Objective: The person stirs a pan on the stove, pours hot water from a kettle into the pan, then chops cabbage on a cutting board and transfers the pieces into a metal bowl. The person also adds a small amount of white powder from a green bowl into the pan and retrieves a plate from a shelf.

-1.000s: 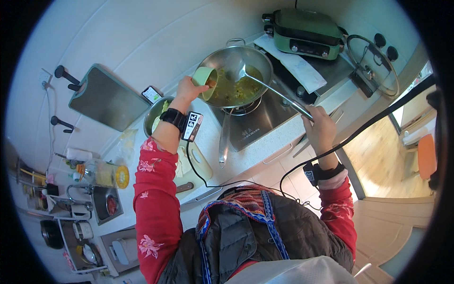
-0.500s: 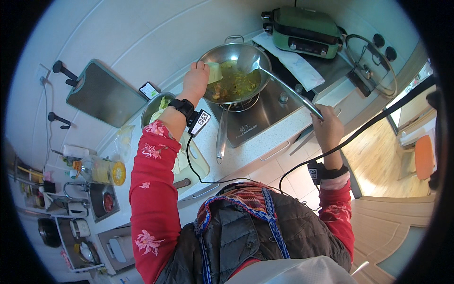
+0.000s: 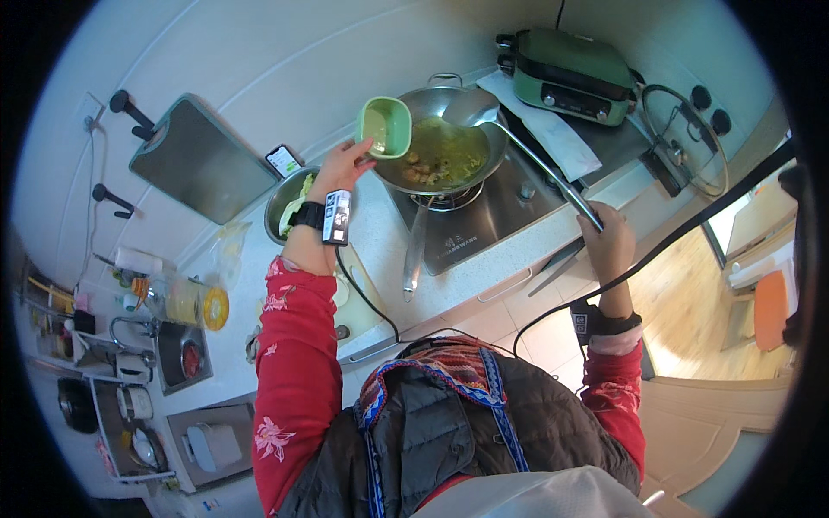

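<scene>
- Kitchen wall [image 3: 242, 78], pale, with a grey cutting board [image 3: 199, 160] hung on it.
- Worktop [image 3: 378, 233], light, speckled, carrying a gas hob [image 3: 475, 235].
- Wok [image 3: 417, 105], steel, over the burner; browned chunks and green bits lie in its yellowish liquid, so cooking appears underway.
- Steel wok spatula [image 3: 542, 167], head over the wok; right hand [image 3: 611, 242] clenched around its handle.
- Steel basin [image 3: 274, 216], holding leafy vegetable [image 3: 304, 186], seemingly not yet used.
- Pale green bowl [image 3: 400, 129], tilted beside the wok's left rim, apparently emptied; left hand's [image 3: 344, 168] fingers grip its edge.
</scene>
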Demonstrator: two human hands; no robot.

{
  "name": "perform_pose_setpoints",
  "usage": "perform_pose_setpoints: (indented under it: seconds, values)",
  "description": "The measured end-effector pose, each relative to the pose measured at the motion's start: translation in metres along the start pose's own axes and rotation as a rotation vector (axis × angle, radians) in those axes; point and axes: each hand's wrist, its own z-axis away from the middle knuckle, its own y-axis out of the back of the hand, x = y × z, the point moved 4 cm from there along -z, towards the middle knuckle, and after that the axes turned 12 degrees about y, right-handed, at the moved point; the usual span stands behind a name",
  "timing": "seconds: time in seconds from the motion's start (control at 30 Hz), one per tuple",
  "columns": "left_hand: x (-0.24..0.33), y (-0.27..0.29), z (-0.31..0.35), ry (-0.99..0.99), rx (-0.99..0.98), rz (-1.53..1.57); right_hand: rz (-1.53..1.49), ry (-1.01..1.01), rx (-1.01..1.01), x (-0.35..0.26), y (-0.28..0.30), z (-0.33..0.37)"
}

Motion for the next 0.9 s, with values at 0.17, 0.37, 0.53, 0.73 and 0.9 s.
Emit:
perform_pose_setpoints:
  seconds: [0.17,0.37,0.53,0.73,0.9]
  values:
    - [-0.027,0.017,0.030,-0.054,-0.190,0.268,-0.142,-0.100,-0.106,0.003,-0.015,-0.003]
    - [-0.032,0.027,0.076,-0.159,-0.278,0.244,-0.072,-0.045,-0.157,-0.003,-0.035,-0.015]
    - [-0.051,0.069,0.126,-0.313,-0.220,0.232,-0.012,-0.002,-0.239,-0.023,-0.048,-0.023]
    - [-0.113,0.173,0.223,-0.329,0.247,0.538,0.194,0.054,-0.373,-0.040,-0.071,-0.033]
    - [-0.179,0.258,0.325,-0.308,0.646,0.737,0.302,0.109,-0.484,-0.045,-0.116,-0.039]
